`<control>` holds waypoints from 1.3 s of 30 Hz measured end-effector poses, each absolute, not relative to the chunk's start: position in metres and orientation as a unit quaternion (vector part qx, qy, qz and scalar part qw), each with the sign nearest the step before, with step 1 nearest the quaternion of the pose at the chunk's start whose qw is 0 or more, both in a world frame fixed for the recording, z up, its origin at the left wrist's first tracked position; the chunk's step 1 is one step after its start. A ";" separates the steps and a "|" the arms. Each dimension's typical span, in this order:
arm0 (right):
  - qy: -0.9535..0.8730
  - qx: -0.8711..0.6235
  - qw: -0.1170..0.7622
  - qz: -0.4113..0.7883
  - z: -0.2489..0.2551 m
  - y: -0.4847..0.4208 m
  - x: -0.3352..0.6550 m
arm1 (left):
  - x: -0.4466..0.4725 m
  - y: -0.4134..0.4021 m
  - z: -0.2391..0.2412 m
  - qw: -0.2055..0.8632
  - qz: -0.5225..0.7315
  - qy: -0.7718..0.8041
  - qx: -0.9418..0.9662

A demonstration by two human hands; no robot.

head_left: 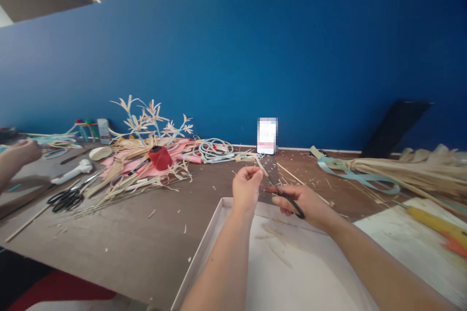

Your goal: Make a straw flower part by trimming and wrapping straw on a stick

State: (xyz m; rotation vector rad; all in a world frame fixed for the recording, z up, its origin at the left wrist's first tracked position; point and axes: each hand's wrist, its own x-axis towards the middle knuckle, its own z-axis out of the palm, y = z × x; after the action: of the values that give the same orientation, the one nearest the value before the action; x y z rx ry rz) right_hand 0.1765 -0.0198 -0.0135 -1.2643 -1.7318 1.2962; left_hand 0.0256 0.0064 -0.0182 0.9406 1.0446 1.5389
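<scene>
My left hand (247,188) is raised over the far rim of a shallow white box (204,248), fingers pinched on a thin straw strip (261,165) that sticks up to the right. My right hand (304,204) is just right of it, fingers through the black handles of small scissors (288,198), whose blades point up-left at the strip. A few straw offcuts lie inside the box.
Dried straw flowers (148,121), a red thread spool (159,157), coiled cord (215,149), black scissors (67,199) and a white tool (73,172) lie at left. A straw bundle (408,170) lies right. Another person's hand (18,153) is at far left. A blue wall stands behind.
</scene>
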 end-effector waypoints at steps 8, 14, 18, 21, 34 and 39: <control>-0.650 -0.488 0.315 0.489 -0.010 -0.022 0.171 | 0.028 0.005 -0.017 0.488 0.645 0.447 0.383; -0.644 -0.493 0.317 0.492 -0.009 -0.023 0.169 | 0.029 0.005 -0.018 0.475 0.650 0.449 0.388; -0.648 -0.493 0.315 0.488 -0.009 -0.023 0.170 | 0.029 0.005 -0.018 0.477 0.651 0.447 0.385; -0.655 -0.498 0.312 0.475 -0.007 -0.024 0.169 | 0.029 0.005 -0.018 0.479 0.652 0.446 0.382; -0.685 -0.494 0.317 0.431 -0.006 -0.025 0.166 | 0.029 0.004 -0.017 0.491 0.657 0.437 0.368; -0.682 -0.495 0.321 0.432 -0.009 -0.024 0.166 | 0.029 0.004 -0.017 0.494 0.654 0.440 0.367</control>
State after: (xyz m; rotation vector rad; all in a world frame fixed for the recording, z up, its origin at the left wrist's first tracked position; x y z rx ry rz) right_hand 0.1662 -0.0240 -0.0095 -1.3007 -1.7926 1.1359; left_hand 0.0293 0.0036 -0.0167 0.8906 1.0657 1.5858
